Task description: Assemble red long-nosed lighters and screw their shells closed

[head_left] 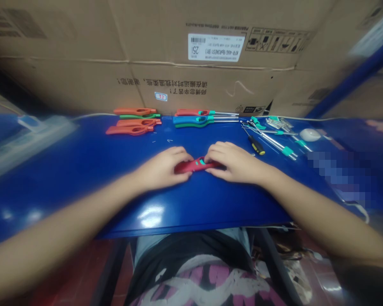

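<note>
Both hands hold a red lighter body (pixel 196 165) with a teal trigger part, just above the blue table in front of me. My left hand (pixel 172 168) is closed around its left end. My right hand (pixel 230 162) grips the right end, and its fingers hide that end. Behind my left hand lie several orange and green lighter handles (pixel 132 129) without metal tubes. Straight behind the hands, red, blue and green lighters (pixel 193 120) with metal tubes lie side by side. A few tiny pins (pixel 169 140) rest between these groups and my hands.
A yellow-and-black screwdriver (pixel 256 145) lies at the right, beside metal tubes with teal parts (pixel 276 142) and a white rounded object (pixel 310 135). A cardboard wall (pixel 92 72) rises behind the blue table (pixel 191 208). A white power strip (pixel 35 136) sits at the left.
</note>
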The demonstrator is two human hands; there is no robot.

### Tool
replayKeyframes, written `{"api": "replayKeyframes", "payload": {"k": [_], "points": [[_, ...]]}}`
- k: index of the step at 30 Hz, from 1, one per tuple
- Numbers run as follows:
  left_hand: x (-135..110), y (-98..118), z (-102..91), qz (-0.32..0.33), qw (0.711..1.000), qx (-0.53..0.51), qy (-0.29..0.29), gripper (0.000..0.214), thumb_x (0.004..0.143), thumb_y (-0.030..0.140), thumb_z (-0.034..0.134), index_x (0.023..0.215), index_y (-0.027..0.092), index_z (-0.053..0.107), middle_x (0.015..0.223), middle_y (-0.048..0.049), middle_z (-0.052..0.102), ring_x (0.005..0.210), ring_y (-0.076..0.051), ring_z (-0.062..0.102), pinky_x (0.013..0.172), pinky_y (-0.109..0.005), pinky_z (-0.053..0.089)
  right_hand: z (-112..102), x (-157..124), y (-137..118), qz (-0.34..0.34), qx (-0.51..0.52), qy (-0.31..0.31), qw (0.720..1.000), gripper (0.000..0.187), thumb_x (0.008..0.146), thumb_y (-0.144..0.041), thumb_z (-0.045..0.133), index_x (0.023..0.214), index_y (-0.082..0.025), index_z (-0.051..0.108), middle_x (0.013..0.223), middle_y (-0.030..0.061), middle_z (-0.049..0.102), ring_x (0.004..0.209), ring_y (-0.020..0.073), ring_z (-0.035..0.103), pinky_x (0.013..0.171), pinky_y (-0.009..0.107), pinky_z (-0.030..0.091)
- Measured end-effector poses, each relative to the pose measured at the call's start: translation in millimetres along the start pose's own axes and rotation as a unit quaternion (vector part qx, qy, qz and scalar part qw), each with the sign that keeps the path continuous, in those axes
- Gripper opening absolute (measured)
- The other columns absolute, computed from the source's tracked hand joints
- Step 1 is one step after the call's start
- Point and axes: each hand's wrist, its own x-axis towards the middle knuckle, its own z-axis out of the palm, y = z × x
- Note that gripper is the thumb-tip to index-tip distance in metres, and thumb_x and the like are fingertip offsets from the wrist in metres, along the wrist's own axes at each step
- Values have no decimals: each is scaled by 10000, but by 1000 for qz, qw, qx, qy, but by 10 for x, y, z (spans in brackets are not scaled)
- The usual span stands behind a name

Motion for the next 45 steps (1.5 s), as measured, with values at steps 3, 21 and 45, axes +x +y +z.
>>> {"api": "replayKeyframes", "payload": {"k": [3, 21, 45], "points": [[2, 6, 17, -5, 1000, -13, 6, 295, 890, 299, 628, 1137, 150, 687, 1080, -93, 658, 991, -238, 630, 885, -361, 505, 25, 22, -58, 8, -46, -9, 999, 143, 981, -296, 589, 978, -167, 650, 978, 79, 676, 893, 228, 543, 767, 331, 328], [2, 11, 73, -29, 999, -26, 28, 328, 909, 348, 625, 1170, 165, 705, 1081, -97, 680, 1019, -251, 646, 912, -379, 519, 101, 32, -36, 36, 20, 51, 998, 153, 947, -283, 608, 845, -170, 630, 841, 72, 680, 832, 216, 554, 742, 328, 360], [-4, 132, 49, 15, 999, -9, 31, 258, 938, 358, 626, 1128, 185, 641, 1107, -85, 639, 1034, -239, 608, 906, -364, 501, -41, -6, -82, 61, 33, 16, 997, 292, 907, -471, 685, 947, -193, 606, 963, 71, 630, 908, 231, 549, 755, 325, 410]]}}
